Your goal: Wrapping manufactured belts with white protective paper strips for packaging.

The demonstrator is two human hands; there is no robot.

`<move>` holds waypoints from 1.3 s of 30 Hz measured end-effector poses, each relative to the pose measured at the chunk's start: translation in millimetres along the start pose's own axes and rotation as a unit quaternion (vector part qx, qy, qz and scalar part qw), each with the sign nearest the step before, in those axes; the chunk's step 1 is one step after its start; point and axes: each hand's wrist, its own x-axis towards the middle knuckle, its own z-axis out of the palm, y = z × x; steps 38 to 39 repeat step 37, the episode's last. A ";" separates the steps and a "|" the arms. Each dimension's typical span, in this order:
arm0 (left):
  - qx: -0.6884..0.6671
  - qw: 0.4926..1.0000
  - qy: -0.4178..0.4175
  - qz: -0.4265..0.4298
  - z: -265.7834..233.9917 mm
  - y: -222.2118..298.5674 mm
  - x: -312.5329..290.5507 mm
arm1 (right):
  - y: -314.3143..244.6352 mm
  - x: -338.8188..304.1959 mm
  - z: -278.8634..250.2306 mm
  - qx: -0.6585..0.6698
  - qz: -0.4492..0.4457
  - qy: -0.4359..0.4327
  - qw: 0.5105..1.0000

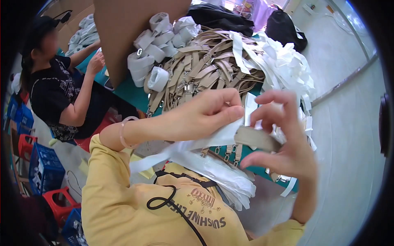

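Observation:
My left hand is closed, thumb pressed on bent fingers, with a white strip in its pinch. The strip trails down and left below my wrist. Facing it, my right hand is somewhat blurred, its thumb and fingers spread wide in a curve. A short beige strap reaches from beside the white strip into the gap between that thumb and those fingers. Its far end is hidden near the palm. Behind my hands lies a heap of beige straps with metal clasps, on a green table.
Rolled white bands are piled at the heap's left. Loose white strips cover its right side, and more white material lies across my lap. A cardboard sheet stands between me and a seated person. Blue crates stand lower left.

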 end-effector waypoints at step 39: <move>-0.186 0.927 -0.316 -0.079 62.0 -98.4 39.4 | -42.5 -81.5 -48.8 -0.363 0.115 -0.060 0.923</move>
